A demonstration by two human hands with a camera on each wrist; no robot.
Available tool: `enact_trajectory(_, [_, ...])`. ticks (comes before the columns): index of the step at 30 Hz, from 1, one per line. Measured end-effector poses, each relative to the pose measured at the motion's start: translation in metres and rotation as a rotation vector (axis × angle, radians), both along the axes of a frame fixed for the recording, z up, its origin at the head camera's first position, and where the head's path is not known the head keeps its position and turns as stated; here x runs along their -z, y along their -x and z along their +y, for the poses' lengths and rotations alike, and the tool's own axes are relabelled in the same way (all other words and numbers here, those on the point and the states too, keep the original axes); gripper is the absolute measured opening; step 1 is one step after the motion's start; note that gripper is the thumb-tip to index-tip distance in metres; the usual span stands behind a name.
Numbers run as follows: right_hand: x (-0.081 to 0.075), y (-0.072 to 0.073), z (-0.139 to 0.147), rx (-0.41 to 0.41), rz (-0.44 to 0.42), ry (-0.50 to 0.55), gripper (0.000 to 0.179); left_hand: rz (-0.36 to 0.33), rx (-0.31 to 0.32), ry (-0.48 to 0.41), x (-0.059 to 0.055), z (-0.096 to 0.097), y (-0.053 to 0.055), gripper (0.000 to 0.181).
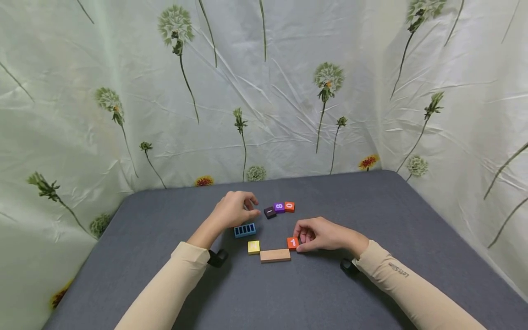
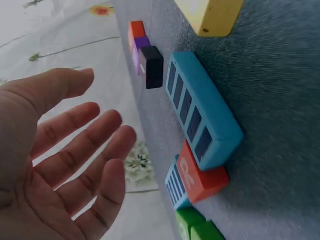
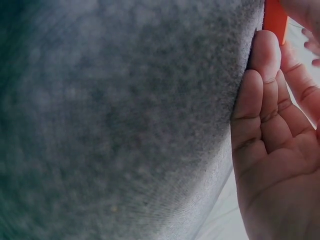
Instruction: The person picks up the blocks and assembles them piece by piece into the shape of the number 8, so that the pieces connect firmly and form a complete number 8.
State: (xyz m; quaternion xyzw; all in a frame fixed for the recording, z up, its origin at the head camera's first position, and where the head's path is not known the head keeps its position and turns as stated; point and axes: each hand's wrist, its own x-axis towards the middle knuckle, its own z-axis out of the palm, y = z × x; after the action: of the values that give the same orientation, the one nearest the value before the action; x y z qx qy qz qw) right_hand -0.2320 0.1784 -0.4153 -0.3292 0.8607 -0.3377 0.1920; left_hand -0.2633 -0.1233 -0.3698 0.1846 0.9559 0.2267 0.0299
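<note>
My right hand (image 1: 323, 236) pinches an orange number block (image 1: 292, 243) between thumb and fingers, low over the table. In the right wrist view that block (image 3: 275, 21) shows only partly, beside the fingertips. My left hand (image 1: 237, 208) hovers with relaxed, parted fingers and nothing in it. Close below it lies a blue block with dark slots (image 1: 245, 230); a black block (image 1: 270, 212) sits just right of its fingertips. The left wrist view also shows a red number block (image 2: 202, 175) against the blue slotted block (image 2: 220, 130), which the left hand hides in the head view.
A plain wooden bar (image 1: 275, 255) lies between a yellow block (image 1: 253, 247) and the orange block. Beyond, a purple block (image 1: 279, 207) and another orange block (image 1: 289, 206) adjoin the black one. Green blocks (image 2: 197, 225) and a striped blue block (image 2: 176, 185) appear near the red one.
</note>
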Motion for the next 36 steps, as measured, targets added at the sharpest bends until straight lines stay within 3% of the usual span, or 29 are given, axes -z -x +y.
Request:
enact_trajectory(8, [0.002, 0.002, 0.0, -0.006, -0.013, 0.009, 0.024, 0.002, 0.01, -0.001, 0.009, 0.022, 0.021, 0.024])
enact_trajectory(22, [0.003, 0.002, 0.002, -0.012, -0.011, 0.027, 0.025, -0.03, -0.003, 0.014, 0.027, 0.061, 0.043, 0.028])
enact_trajectory(36, [0.002, 0.002, 0.001, -0.014, -0.009, 0.027, 0.024, -0.122, -0.015, -0.063, 0.037, 0.062, 0.055, 0.027])
